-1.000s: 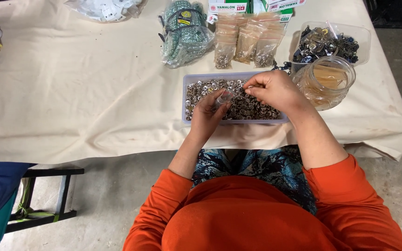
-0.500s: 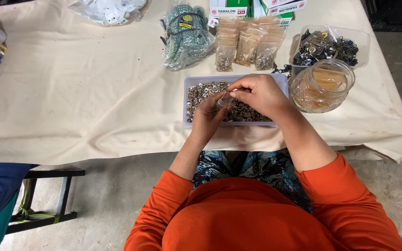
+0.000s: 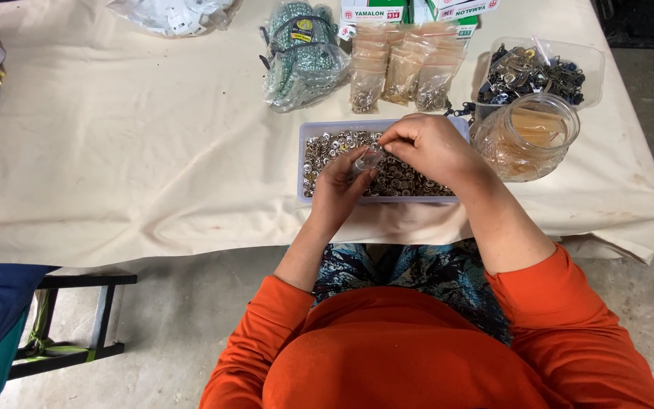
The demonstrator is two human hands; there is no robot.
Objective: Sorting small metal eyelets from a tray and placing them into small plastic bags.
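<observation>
Shiny metal snaps [image 3: 403,178], matt cloth [image 3: 153,151]

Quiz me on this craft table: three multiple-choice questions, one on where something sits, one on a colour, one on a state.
1. Where is the clear jar?
A. right of the tray
B. on the floor
C. at the far left

2. What colour are the person's sleeves?
A. green
B. orange
C. white

3. What is the tray like?
A. empty
B. upside down
C. full of small metal pieces

Answers: 1 A, the jar stands beside the tray's right end. 2 B, both sleeves are orange. 3 C, metal pieces fill it under the left hand and right hand.
</observation>
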